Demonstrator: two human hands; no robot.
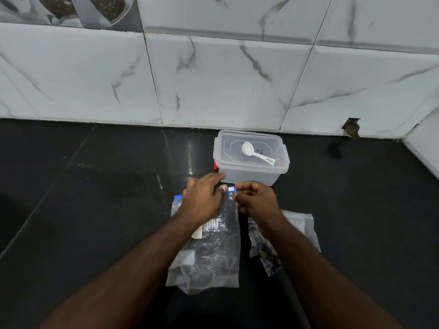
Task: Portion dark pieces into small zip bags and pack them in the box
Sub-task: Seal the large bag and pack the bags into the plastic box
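Sliding the zip seems the step: the right hand [255, 200] pinches the blue-and-white slider tab [231, 189] of the large clear plastic bag of dark pieces [213, 257], near the lidded clear plastic box [251, 173]. The left hand [202, 200] lies spread over its mouth; keep that edge taut.

clear zip bag [213, 245] w/ dark pieces [204, 274] lies flat before lidded clear box [249, 178].

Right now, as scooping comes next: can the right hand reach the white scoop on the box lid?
Probably yes. The scoop lies uncovered on the closed box lid, beyond the right hand, nothing between. But it pinches the slider of the zip bag and must let go first.
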